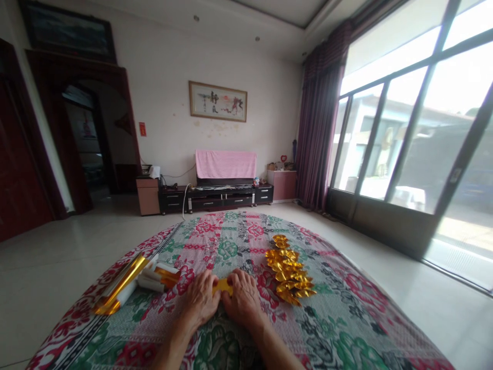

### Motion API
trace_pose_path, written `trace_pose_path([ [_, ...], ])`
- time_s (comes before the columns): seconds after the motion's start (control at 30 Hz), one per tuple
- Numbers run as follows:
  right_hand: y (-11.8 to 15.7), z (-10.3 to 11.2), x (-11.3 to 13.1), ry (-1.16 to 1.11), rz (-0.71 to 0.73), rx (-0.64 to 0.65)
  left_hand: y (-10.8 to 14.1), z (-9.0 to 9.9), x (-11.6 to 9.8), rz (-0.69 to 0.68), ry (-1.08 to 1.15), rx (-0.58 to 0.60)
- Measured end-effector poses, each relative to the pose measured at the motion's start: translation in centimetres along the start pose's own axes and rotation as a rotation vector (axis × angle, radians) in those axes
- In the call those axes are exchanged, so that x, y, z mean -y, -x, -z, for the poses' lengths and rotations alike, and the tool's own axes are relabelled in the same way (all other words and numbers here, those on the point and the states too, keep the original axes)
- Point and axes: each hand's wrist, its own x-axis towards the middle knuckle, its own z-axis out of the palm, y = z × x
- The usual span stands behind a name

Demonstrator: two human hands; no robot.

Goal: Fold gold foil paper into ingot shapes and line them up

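Note:
A small piece of gold foil paper [223, 285] lies at the middle of the near table, between my two hands. My left hand [202, 297] grips its left end, with curled fingers and the thumb pressed on it. On the other end my right hand [243, 297] is closed in the same way. Much of the paper is hidden under the fingers. To the right stands a group of folded gold paper pieces [289, 270], set close together in a row. Left of my hands lie a gold foil sheet [125, 284] and a stack of white-backed gold paper [154, 277].
A flowered cloth [227, 249] covers the round table. Beyond it, a low black cabinet [221, 200] stands by the wall, with a pink cloth [226, 163] draped over something on top. Large windows [408, 133] and a purple curtain [318, 123] are on the right.

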Motion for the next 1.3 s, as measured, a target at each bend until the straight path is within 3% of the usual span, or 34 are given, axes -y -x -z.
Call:
trace_pose_path([
  [0.53, 0.0, 0.7, -0.1, 0.046, 0.049, 0.095, -0.1, 2.3, -0.7, 0.044, 0.069, 0.197],
  [0.97, -0.3, 0.7, -1.3, -0.038, 0.037, 0.2, -0.8, 1.4, 1.0, 0.013, 0.138, 0.259],
  [1.3, -0.4, 1.1, -1.2, -0.027, 0.028, 0.237, -0.7, 2.2, 1.9, -0.037, 0.23, 0.308],
])
